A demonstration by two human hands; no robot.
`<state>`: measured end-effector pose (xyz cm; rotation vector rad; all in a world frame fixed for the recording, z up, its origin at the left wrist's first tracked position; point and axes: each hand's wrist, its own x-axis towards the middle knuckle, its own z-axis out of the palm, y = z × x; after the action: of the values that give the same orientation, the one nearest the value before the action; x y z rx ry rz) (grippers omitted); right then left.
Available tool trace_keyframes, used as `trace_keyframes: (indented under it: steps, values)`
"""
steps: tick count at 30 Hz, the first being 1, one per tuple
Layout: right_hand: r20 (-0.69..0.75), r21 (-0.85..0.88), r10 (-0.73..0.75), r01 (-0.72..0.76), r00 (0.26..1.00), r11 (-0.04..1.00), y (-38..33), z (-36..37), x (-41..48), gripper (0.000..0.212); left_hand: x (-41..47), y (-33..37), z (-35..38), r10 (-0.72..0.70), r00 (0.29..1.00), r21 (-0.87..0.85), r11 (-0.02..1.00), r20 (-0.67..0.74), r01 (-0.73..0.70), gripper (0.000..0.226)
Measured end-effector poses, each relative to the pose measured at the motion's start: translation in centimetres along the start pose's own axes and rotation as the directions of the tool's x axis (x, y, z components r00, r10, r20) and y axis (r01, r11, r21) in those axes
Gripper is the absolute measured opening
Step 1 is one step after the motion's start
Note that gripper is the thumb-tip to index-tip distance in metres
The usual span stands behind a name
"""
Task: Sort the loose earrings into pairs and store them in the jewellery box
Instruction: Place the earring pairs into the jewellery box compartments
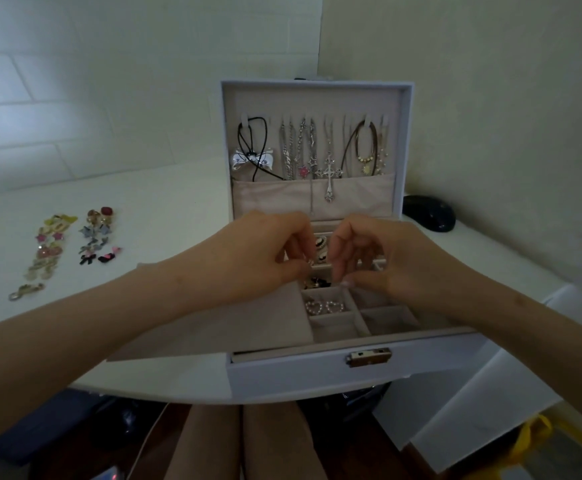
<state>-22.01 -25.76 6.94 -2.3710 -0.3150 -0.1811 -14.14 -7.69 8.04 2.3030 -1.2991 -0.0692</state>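
Fiddling with a small earring over the middle compartments of the jewellery box, judging by the pose. Could slip from so fine a pinch and land among the black earrings just below or the heart pair nearer the front, spoiling the sort. Sits at the curled fingertips of the left hand, right hand just beside, fingers bent down too; cannot tell whether either grip truly holds it. Left to sort, well apart on the surface: the loose earrings.
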Motion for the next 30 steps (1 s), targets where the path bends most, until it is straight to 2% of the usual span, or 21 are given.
trace_keyframes:
  steps: [6, 12, 16, 18, 22, 26, 30]
  values:
    - [0.068, -0.051, 0.052, -0.049, 0.996, 0.998, 0.2, 0.6, -0.1, 0.023, -0.8, 0.0, 0.5, 0.049, 0.998, -0.012, 0.999, 0.040, -0.048, 0.022]
    - [-0.026, -0.059, 0.028, -0.030, 0.999, 0.998, -0.4, 0.0, 0.0, 0.022, -1.0, 0.0, 1.4, 0.072, 0.985, -0.002, 0.997, 0.154, -0.073, 0.027]
    - [0.071, -0.083, 0.063, -0.057, 0.995, 0.995, -0.1, 0.7, 0.2, 0.020, -1.0, 0.0, 1.1, 0.096, 0.978, -0.035, 0.995, 0.184, -0.091, 0.024]
    - [0.072, -0.066, 0.063, -0.058, 0.995, 0.996, -0.1, 0.8, 0.2, 0.019, -1.1, 0.0, 1.0, 0.102, 0.978, -0.054, 0.994, 0.184, -0.093, 0.025]
    - [-0.016, -0.029, 0.046, -0.046, 0.999, 0.999, -0.6, -0.2, 0.3, 0.018, -1.3, -0.2, 0.4, 0.094, 0.991, -0.065, 0.994, 0.100, -0.088, 0.027]
    - [-0.017, -0.016, -0.018, 0.017, 1.000, 1.000, -1.7, -0.4, 0.9, 0.016, -1.6, -0.6, -0.4, 0.093, 0.995, -0.049, 0.994, -0.029, -0.095, 0.019]
    - [-0.014, -0.027, -0.069, 0.068, 0.998, 0.997, -3.6, 0.5, 3.0, 0.011, -2.6, -1.9, -2.2, -0.016, 0.978, -0.002, 1.000, -0.206, 0.016, 0.012]
